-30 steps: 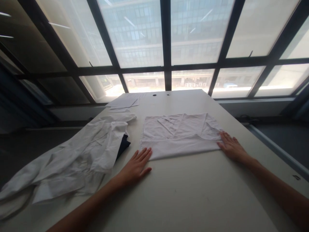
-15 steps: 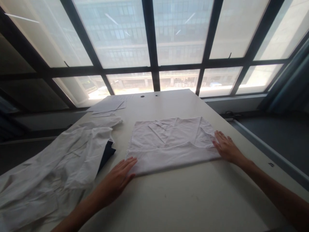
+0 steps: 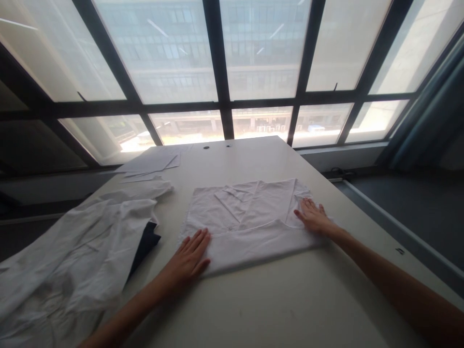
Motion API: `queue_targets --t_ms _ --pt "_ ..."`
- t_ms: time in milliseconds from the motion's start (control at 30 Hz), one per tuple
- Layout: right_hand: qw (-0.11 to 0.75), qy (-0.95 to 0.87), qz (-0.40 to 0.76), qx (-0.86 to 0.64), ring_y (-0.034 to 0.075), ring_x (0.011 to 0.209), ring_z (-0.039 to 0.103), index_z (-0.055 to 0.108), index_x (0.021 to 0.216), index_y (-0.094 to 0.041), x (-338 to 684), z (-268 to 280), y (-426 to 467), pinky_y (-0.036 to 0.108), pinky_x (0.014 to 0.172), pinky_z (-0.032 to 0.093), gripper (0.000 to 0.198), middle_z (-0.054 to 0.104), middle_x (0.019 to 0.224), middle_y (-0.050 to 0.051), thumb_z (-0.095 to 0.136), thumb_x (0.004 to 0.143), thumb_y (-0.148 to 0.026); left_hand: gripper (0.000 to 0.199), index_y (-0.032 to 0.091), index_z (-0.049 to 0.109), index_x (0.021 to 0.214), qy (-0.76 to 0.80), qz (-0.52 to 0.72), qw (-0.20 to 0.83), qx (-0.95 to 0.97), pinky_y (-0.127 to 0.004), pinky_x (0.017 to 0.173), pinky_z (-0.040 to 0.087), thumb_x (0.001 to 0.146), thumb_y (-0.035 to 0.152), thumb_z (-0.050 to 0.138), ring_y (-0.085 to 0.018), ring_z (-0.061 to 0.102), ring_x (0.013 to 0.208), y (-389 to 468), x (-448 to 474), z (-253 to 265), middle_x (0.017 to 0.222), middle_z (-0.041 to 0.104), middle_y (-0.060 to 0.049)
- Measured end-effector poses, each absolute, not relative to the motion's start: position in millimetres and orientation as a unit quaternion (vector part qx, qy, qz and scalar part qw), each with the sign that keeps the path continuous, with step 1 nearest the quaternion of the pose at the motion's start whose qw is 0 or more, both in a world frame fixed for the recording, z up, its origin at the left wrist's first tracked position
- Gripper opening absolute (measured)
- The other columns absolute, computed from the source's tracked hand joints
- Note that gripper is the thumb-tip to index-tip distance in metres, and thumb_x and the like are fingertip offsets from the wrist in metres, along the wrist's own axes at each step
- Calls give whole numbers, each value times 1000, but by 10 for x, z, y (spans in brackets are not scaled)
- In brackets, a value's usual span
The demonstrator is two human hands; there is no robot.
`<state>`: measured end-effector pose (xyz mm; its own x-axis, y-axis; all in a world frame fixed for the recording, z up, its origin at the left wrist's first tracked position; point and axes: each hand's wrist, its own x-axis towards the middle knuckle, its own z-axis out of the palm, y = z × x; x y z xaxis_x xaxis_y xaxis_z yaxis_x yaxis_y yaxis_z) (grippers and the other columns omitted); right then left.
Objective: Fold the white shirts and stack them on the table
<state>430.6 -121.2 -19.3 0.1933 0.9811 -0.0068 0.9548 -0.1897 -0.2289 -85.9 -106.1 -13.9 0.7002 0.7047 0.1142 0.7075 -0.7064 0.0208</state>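
Note:
A white garment (image 3: 250, 241), probably a shirt, lies folded into a wide rectangle on the white table (image 3: 253, 309). Its near edge is turned over in a long flap, and a V-shaped neckline shows on the part beyond. My left hand (image 3: 194, 253) rests flat on the near left corner of the cloth, fingers stretched out. On the right end lies my right hand (image 3: 313, 215), palm down with its fingers extended and slightly spread. Neither hand grips anything.
To the left, a crumpled heap of white clothing (image 3: 83, 251) covers the table's side, with a dark navy piece (image 3: 145, 246) poking out from it. Paper sheets (image 3: 148, 162) lie at the far left. Large windows (image 3: 261, 53) stand behind the table.
My right hand has slid inward onto the right end of the garment. My left hand has moved a little further onto its left end. The view has shifted slightly.

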Motion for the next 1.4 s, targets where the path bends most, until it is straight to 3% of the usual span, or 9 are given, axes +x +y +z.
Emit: queue_targets --t_ms 200,367,533,733,867,1000,1100,1267,1400 --pt "254 -650 -3 -716 30 145 39 50 145 -6 4793 91 -445 46 121 29 57 48 151 21 40 100 -39 70 12 47 150 -448 -142 -15 -883 -47 119 33 101 61 32 -30 44 143 -265 -713 436 152 49 -15" --pt "189 -672 11 -716 27 131 56 60 137 -11 4915 153 176 41 114 40 46 62 139 17 45 97 -28 69 8 56 139 -504 -112 -41 -855 -43 117 36 92 59 45 -31 52 136 674 -612 577 144 57 -19" --pt "144 -707 24 -692 23 127 58 64 133 -14 4880 45 427 38 112 41 42 64 137 13 47 95 -19 62 13 63 130 -540 -81 -70 -835 -36 113 38 81 51 65 -31 55 131 1102 -626 406 140 60 -19" --pt "91 -725 29 -682 23 119 61 67 129 -16 4895 105 558 35 105 44 40 67 131 13 55 91 -17 57 10 66 126 -579 -93 -73 -807 -36 108 40 78 42 69 -31 58 126 1405 -655 356 133 64 -21" --pt "60 -725 33 -686 22 109 63 70 126 -19 4892 189 591 33 97 46 40 72 119 11 58 88 -19 47 17 73 113 -613 -96 -88 -779 -32 93 48 73 41 74 -28 67 106 1525 -614 389 110 74 -13" --pt "48 -715 24 -697 24 107 62 75 114 -22 4847 234 547 38 95 46 34 72 112 10 57 85 -17 31 15 78 93 -631 -119 -98 -760 -30 79 49 72 37 74 -26 69 88 1497 -554 418 88 75 -11" --pt "58 -706 0 -705 27 111 59 77 106 -21 4830 300 469 42 97 44 30 71 113 12 55 86 -17 21 14 78 82 -625 -158 -99 -758 -29 76 48 73 32 71 -25 69 85 1416 -557 493 83 75 -10" --pt "126 -704 -53 -697 29 114 57 75 101 -21 4883 447 265 42 97 41 24 70 114 11 55 89 -21 29 15 78 93 -602 -239 -100 -756 -26 75 49 77 36 68 -22 69 87 1202 -661 730 89 77 -7" --pt "185 -708 -82 -676 28 113 56 73 99 -21 4931 444 -13 39 96 40 21 70 112 10 53 90 -22 30 15 79 89 -581 -338 -122 -731 -29 79 51 74 41 73 -23 71 85 924 -759 880 83 78 -6"
